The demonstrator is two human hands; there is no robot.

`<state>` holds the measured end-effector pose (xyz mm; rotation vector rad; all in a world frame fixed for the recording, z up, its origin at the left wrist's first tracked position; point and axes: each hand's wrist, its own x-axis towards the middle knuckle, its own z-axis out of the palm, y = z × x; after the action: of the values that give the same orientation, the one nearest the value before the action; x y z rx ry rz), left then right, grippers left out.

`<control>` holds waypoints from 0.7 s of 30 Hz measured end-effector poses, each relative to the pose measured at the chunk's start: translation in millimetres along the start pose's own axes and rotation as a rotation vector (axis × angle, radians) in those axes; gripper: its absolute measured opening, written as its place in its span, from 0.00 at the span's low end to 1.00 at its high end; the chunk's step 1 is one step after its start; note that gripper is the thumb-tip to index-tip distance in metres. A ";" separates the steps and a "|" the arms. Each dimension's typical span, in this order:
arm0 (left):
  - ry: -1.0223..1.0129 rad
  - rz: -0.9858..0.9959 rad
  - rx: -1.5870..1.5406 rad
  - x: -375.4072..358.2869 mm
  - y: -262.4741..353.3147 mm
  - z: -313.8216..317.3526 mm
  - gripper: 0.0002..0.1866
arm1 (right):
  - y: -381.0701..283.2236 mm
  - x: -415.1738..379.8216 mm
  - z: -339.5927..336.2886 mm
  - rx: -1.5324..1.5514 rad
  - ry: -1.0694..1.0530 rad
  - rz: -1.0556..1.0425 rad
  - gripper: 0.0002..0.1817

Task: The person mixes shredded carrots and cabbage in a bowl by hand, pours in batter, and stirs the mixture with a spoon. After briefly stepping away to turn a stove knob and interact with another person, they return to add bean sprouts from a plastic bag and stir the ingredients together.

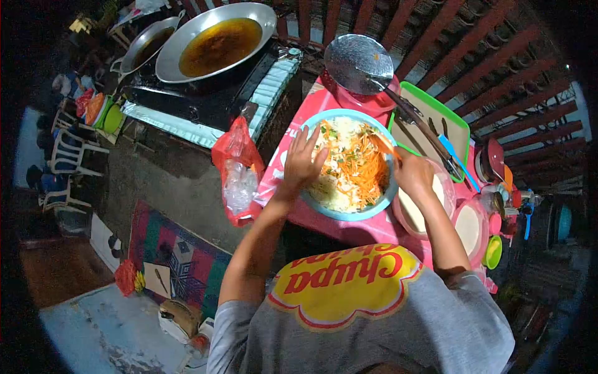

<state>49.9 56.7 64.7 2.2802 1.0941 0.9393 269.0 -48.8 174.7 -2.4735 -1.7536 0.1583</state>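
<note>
A light blue basin (393, 193) holds a mix of shredded carrot (369, 171), pale shreds and green bits. My left hand (301, 159) lies at the basin's left rim, fingers spread, touching the rim or the mix just inside it. On the right side, my right hand (412, 173) is closed around the handle of an orange spoon-like utensil (385, 144). The utensil's far end reaches into the mix, so its full shape is hidden. Below my right hand stands a pink-rimmed tub (416, 215) with a pale cream content.
Two pans of dark oil, one large wok (167, 62), sit on a black stove (180, 103) at upper left. A mesh strainer (358, 61) rests over a pink container. A green-edged tray (461, 106) holds tongs. A red plastic bag (240, 140) hangs at the table's left edge.
</note>
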 end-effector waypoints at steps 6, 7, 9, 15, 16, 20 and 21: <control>0.036 0.003 -0.004 -2.4 12.1 -5.1 0.28 | 1.9 41.9 58.0 0.123 0.036 -0.063 0.14; 0.021 0.022 0.008 -2.2 11.3 -5.5 0.28 | 1.0 37.8 58.4 0.138 0.015 -0.137 0.14; 0.005 0.035 0.018 -2.6 9.3 -5.5 0.28 | -2.6 23.0 55.1 0.151 -0.011 -0.212 0.14; 0.014 0.042 -0.025 -4.9 8.5 -8.4 0.28 | 1.1 -29.8 21.5 -0.036 0.078 -0.435 0.15; 0.027 0.056 -0.070 -5.5 8.8 -11.5 0.28 | 8.7 -27.9 14.1 0.031 0.107 -0.442 0.14; 0.078 -0.028 -0.145 -14.3 16.1 -15.3 0.28 | 20.2 7.3 -14.9 -0.010 0.009 -0.251 0.12; 0.081 -0.033 -0.144 -19.7 16.3 -11.9 0.28 | 23.2 23.3 -7.1 -0.044 -0.026 -0.224 0.13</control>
<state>40.4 32.4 75.4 2.1183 1.0584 1.0698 299.4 -34.6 177.8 -2.2905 -2.0481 0.1350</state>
